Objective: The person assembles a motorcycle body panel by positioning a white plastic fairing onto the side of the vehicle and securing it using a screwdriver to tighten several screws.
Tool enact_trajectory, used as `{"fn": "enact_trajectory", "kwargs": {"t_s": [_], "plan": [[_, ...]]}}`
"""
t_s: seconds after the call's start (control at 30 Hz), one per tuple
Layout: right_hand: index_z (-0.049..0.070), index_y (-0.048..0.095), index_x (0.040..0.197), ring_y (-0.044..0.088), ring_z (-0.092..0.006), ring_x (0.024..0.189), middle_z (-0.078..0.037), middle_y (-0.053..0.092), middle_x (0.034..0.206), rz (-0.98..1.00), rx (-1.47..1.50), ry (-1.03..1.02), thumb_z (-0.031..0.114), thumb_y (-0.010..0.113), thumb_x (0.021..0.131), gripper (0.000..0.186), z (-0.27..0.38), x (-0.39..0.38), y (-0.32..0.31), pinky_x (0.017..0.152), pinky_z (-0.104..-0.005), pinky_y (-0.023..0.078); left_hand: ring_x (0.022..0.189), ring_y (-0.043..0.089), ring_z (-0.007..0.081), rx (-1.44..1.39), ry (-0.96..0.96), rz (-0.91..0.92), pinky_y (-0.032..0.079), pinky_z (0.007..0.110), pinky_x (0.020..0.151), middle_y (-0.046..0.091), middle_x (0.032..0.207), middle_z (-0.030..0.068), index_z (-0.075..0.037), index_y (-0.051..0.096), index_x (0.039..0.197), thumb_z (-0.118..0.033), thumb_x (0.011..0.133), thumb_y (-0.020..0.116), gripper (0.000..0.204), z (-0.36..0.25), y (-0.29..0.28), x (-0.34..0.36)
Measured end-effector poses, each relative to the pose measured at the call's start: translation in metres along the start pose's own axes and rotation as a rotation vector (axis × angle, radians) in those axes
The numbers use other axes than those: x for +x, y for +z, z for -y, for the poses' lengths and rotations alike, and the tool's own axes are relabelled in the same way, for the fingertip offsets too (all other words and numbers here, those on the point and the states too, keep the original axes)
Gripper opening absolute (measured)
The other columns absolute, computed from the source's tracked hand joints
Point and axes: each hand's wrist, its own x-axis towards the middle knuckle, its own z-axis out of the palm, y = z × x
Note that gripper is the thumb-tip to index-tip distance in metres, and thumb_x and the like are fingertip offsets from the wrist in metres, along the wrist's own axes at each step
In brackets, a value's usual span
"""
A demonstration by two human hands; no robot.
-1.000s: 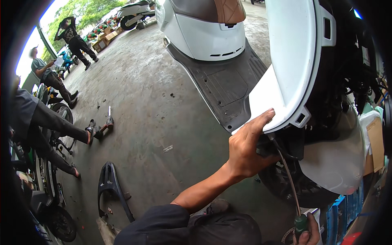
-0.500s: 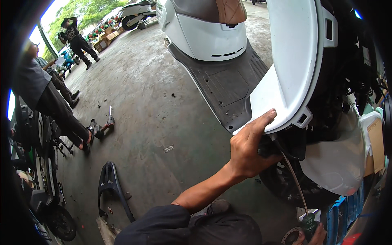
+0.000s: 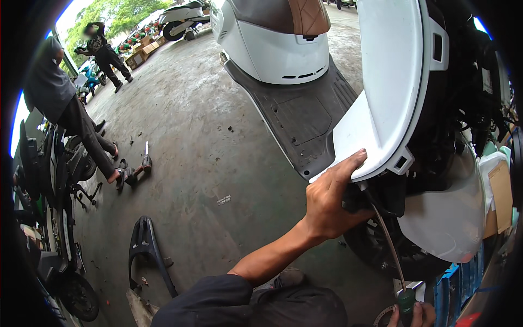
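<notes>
My left hand (image 3: 327, 204) grips the lower edge of a white curved scooter panel (image 3: 389, 65), its index finger on the white surface and thumb reaching underneath. My right hand (image 3: 415, 316), partly cut off at the lower edge, is closed on the green handle of a screwdriver (image 3: 406, 300). The long thin shaft rises to the underside of the panel, where its tip is hard to make out. Beside the panel are the dark footboard (image 3: 297, 117), the white seat body (image 3: 272, 60) and the front wheel (image 3: 370, 250), partly behind a grey fender (image 3: 441, 212).
A black curved part (image 3: 147, 245) lies on the concrete floor (image 3: 218, 152) at left. A red-and-black power tool (image 3: 145, 163) is farther up, near a standing person (image 3: 60, 87). Another person (image 3: 101, 54) stands beyond. A dark scooter (image 3: 54, 223) lines the left; cardboard (image 3: 498, 191) leans at right.
The screwdriver's handle has shifted slightly with my right hand; my left hand keeps its grip. The nearer person at left has moved up and farther off, and now overlaps the person behind.
</notes>
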Motion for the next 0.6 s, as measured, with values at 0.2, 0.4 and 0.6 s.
{"fn": "enact_trajectory", "kwargs": {"t_s": [0.2, 0.4, 0.6], "plan": [[-0.007, 0.059, 0.12, 0.056, -0.0181, 0.055, -0.013, 0.061, 0.072, 0.132, 0.438, 0.392, 0.036, 0.057, 0.1, 0.047, -0.002, -0.014, -0.002, 0.05, -0.0306, 0.049, 0.114, 0.066, 0.0337, -0.005, 0.005, 0.005, 0.055, 0.039, 0.093, 0.062, 0.129, 0.0214, 0.003, 0.051, 0.134, -0.016, 0.048, 0.095, 0.098, -0.001, 0.001, 0.002], [-0.006, 0.051, 0.128, 0.052, -0.0119, 0.05, -0.013, 0.059, 0.071, 0.392, 1.463, 1.229, 0.035, 0.051, 0.103, 0.048, -0.003, 0.008, -0.013, 0.045, -0.0237, 0.041, 0.112, 0.067, 0.0332, 0.015, -0.008, 0.006, 0.056, 0.039, 0.092, 0.063, 0.127, 0.0212, 0.003, 0.05, 0.134, -0.017, 0.05, 0.096, 0.098, 0.0, -0.003, -0.001], [-0.004, 0.053, 0.124, 0.061, -0.0232, 0.066, -0.02, 0.063, 0.094, 0.043, 0.443, 0.265, 0.015, 0.069, 0.093, 0.04, 0.002, 0.003, -0.001, 0.052, -0.0349, 0.051, 0.111, 0.067, 0.0328, 0.024, 0.003, 0.007, 0.056, 0.038, 0.091, 0.063, 0.126, 0.0204, 0.002, 0.05, 0.135, -0.016, 0.051, 0.095, 0.097, -0.001, 0.0, 0.0]]}}
